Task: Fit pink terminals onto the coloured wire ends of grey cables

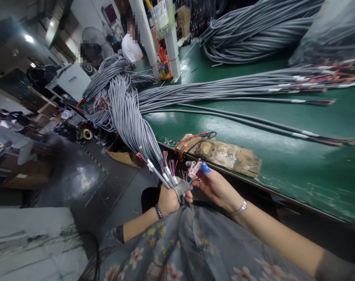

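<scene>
My left hand [168,200] is closed around several grey multi-core cables [158,171], whose ends carry white sleeves and fan out into thin coloured wires [173,166]. Grey wrapping covers its thumb. Close beside it, my right hand [214,188] pinches a small pale-pink piece [194,168] near the wire ends; its exact kind is too small to tell. A blue cover [205,168] sits on one fingertip of that hand. From the held ends, the cables run up into a large grey cable bundle [127,105] draped over the bench's left edge.
On the green bench [297,175], a taped wooden block [227,156] with wires lies by the front edge. More grey cables [224,84] stretch right, below a big coil [259,35]. A white post [173,50] stands behind. People, including one in white [131,47], are farther back.
</scene>
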`<control>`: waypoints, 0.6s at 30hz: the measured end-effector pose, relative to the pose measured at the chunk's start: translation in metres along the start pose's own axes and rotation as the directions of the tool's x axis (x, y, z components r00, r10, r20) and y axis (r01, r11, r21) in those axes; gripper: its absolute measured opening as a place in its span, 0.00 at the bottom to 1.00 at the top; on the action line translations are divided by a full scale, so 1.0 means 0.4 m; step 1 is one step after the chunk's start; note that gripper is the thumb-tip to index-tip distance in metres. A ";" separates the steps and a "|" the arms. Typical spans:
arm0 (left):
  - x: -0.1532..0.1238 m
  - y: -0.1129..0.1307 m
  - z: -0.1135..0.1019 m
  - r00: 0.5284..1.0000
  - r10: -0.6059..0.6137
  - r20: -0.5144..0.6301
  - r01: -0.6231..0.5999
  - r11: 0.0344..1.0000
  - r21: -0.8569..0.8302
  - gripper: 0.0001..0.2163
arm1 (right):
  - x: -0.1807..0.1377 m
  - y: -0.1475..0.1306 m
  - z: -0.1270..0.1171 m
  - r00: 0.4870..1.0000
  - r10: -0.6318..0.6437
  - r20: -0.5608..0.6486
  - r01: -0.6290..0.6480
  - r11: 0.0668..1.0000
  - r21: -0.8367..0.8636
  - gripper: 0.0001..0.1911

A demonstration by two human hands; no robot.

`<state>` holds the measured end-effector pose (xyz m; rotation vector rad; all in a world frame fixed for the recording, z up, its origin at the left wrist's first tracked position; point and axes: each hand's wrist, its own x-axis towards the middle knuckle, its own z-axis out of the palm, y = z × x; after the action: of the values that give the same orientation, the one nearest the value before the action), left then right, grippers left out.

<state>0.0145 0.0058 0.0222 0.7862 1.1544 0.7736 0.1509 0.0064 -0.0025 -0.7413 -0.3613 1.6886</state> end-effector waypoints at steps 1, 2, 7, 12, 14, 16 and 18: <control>0.003 -0.001 0.000 1.000 0.001 -0.004 -0.001 1.000 0.001 0.18 | 0.002 0.001 -0.002 1.000 0.009 0.004 -0.009 1.000 0.009 0.21; 0.005 -0.003 0.000 1.000 0.004 -0.010 -0.004 1.000 0.005 0.18 | 0.004 0.003 -0.004 1.000 0.019 0.010 -0.019 1.000 0.016 0.21; 0.011 -0.011 -0.002 0.999 0.026 -0.036 -0.024 0.999 0.044 0.19 | 0.013 0.015 -0.007 1.000 0.008 0.018 -0.009 0.999 0.038 0.20; 0.007 -0.016 -0.013 1.000 0.016 0.011 -0.016 0.998 0.067 0.19 | 0.015 0.021 -0.013 0.999 -0.006 0.036 0.006 1.000 -0.012 0.20; 0.003 -0.016 -0.018 1.000 0.002 0.021 -0.004 0.997 0.072 0.19 | 0.013 0.017 -0.021 0.997 0.042 0.063 -0.040 0.999 -0.031 0.21; -0.003 -0.013 -0.022 1.000 0.002 0.015 -0.003 0.997 0.082 0.20 | 0.010 0.010 -0.032 0.987 0.119 0.106 -0.114 0.992 -0.048 0.23; -0.011 -0.007 -0.024 1.000 0.005 0.015 -0.006 0.994 0.110 0.20 | 0.005 0.002 -0.045 0.970 0.187 0.153 -0.176 0.981 -0.080 0.25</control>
<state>0.0045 0.0019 0.0200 0.8861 1.1895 0.7118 0.1618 0.0055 -0.0172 -0.7063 -0.4746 1.9236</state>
